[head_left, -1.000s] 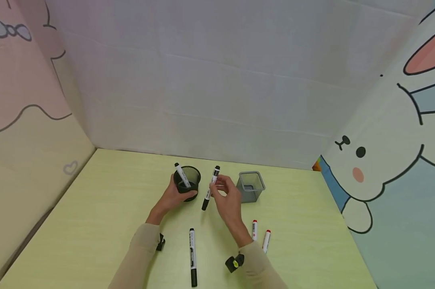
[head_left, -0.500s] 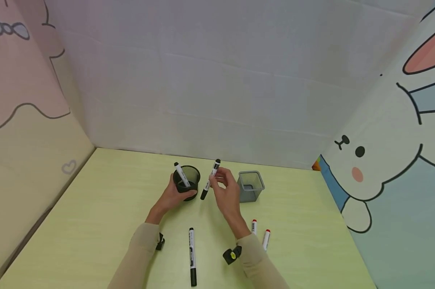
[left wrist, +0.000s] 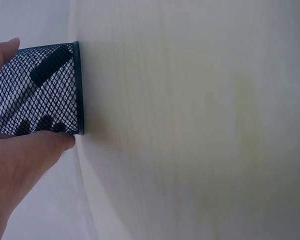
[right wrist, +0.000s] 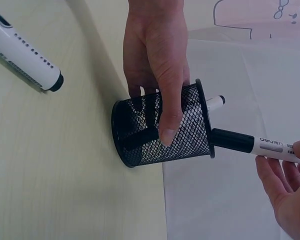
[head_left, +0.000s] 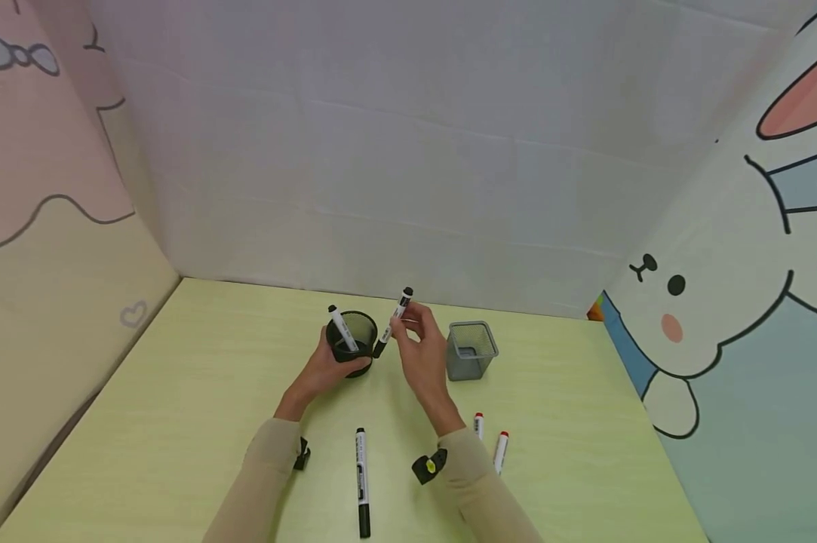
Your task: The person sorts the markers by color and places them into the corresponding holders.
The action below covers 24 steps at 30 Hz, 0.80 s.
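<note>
My left hand [head_left: 327, 371] grips a round black mesh pen cup [head_left: 364, 329], thumb along its near side. One white marker [head_left: 343, 330] leans in the cup, and in the right wrist view its black cap [right wrist: 141, 139] shows low through the mesh. My right hand [head_left: 423, 351] pinches another white marker [head_left: 403, 305] between thumb and fingers, its black-capped end slanting down to the left. In the right wrist view that cap [right wrist: 233, 140] is at the cup's rim; whether it touches cannot be told.
A grey square mesh holder [head_left: 471, 358] stands right of my right hand. A black-capped marker [head_left: 361, 471] lies on the table [head_left: 204, 392] in front. Two red-capped markers [head_left: 478, 424] lie by my right sleeve, partly hidden. A pale wall [head_left: 394, 166] rises behind.
My right hand has moved up and slightly left, bringing its marker's capped end from beside the cup to its rim. The left hand and cup have stayed in place.
</note>
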### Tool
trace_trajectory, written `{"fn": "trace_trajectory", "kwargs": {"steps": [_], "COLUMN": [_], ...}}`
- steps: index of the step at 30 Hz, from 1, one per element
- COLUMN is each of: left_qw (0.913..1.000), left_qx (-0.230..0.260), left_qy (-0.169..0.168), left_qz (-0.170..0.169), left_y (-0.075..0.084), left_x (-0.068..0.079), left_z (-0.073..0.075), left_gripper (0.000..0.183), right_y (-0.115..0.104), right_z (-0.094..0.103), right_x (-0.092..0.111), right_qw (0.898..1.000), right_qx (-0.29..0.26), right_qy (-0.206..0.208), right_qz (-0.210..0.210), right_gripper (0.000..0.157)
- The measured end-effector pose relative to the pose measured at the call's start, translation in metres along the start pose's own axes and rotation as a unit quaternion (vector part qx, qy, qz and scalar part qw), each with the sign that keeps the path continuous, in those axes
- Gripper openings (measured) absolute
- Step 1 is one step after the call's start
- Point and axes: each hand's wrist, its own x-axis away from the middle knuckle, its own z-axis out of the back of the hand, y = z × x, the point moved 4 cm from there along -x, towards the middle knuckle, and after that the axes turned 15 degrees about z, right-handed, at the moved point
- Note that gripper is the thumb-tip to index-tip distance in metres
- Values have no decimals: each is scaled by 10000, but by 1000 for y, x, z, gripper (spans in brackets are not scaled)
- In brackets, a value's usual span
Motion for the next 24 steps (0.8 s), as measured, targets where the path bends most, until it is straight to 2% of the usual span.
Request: {"fn": "trace_trajectory", "kwargs": {"steps": [3,6,17,20,24], "left_qw": [10000,10000,10000,10000,10000], "left_qx": [-12,-1,-74,-62,-15], "left_qy": [17,21,60,41,-4], "left_qz": [-54,-88,-6,-26,-43], "left_y": [-13,-20,-26,-27,-27], "left_x": [-12,-18,-25,-24,-24], "left_z": [0,0,-1,-1,-1], "left_gripper": [96,95,95,95,93], "right_y": [2,3,7,10,14], "right_z": [-5,-10,-22,-26,-34], "right_x": [-3,-5,-10,-10,-9], "right_qw": [10000,9999,9998,9994,9971], "right_qx": [-71,-117,-11,107,248], "right_qy": [39,23,-82,-232,-665], "right_qz": [36,46,174,212,286], "right_gripper": [29,31,31,31,28]}}
